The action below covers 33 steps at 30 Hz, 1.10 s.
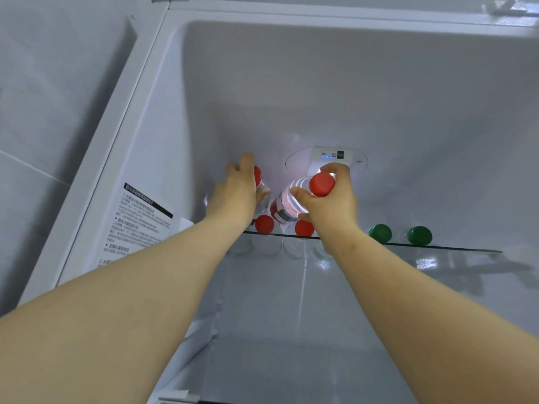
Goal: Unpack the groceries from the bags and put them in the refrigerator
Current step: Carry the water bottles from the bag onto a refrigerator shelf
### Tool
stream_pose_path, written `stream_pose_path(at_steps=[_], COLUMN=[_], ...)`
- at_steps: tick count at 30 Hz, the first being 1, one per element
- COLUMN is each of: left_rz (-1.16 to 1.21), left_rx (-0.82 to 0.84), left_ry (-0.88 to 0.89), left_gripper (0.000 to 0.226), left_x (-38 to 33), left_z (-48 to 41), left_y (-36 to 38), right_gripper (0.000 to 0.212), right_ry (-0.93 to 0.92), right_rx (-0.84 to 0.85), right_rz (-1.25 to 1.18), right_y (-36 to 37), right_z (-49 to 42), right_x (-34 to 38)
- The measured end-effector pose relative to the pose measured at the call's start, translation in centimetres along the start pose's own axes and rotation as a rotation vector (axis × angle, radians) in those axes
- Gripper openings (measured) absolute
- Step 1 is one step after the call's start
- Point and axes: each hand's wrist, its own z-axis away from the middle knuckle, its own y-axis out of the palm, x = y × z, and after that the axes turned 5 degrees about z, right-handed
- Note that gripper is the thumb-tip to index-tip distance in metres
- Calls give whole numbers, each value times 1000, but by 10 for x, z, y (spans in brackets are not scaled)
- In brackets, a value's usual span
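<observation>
In the head view, the open refrigerator (320, 83) filled most of the frame, its smooth white moulded plastic walls curving into rounded corners. A thin clear glass shelf (437, 247) with a dark edge ran across the middle of the picture.

Both bare forearms reached in from the lower corners. The left hand (236, 196), just left of centre, was curled round a red-capped bottle (258, 176) of clear plastic; the hand covered most of that bottle, leaving only part of the round cap and a strip of the body in sight. The right hand (332, 205), just right of centre, gripped the tilted bottle (284, 207) near its neck, thumb and fingers closed around it, the red screw cap leaning towards the camera and the red-and-white label glowing under the interior light.

Below the hands, at the shelf's front edge, stood two more red caps (264, 223) on clear bottles, and to the right of them two green caps (380, 233), side by side.

On the back wall above the right hand sat an oval control panel (332, 155) with a small blue display. A white printed sticker (140, 220) with dark text lay on the left inner wall, and pale glossy tiles (43, 97) covered the upper left of the frame.
</observation>
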Motion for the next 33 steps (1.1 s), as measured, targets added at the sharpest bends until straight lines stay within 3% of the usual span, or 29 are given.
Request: stream_pose_path(at_steps=[3,7,10,16,24,27,30,33], left_rz=[-37,-90,-103,-87,-115,-131,-129,-60], left_rx=[137,253,331,489,611,552,349,192], left_ry=[-46,4,-2,-124,-159,-129,-89,-75], left_gripper=[28,30,39,81,89,80,53,41], left_x=[5,13,18,18,14,16,14,11], left_z=[-7,-16,-21,-22,-22,-21,-15,-7], left_y=[6,11,15,22,20,18,13,6], right_gripper=[47,45,42,33,34,35,38,37], right_ry=[-19,-52,-47,-52,-20,46,64,46], right_rx=[0,34,55,105,132,157,180,208], right_rz=[5,63,68,194,329,305,360,451], right_y=[0,0,1,2,7,6,10,16], right_z=[0,0,-2,-6,-7,-8,-11,-15], right_x=[-1,0,0,-4,-2,-1,-1,-2])
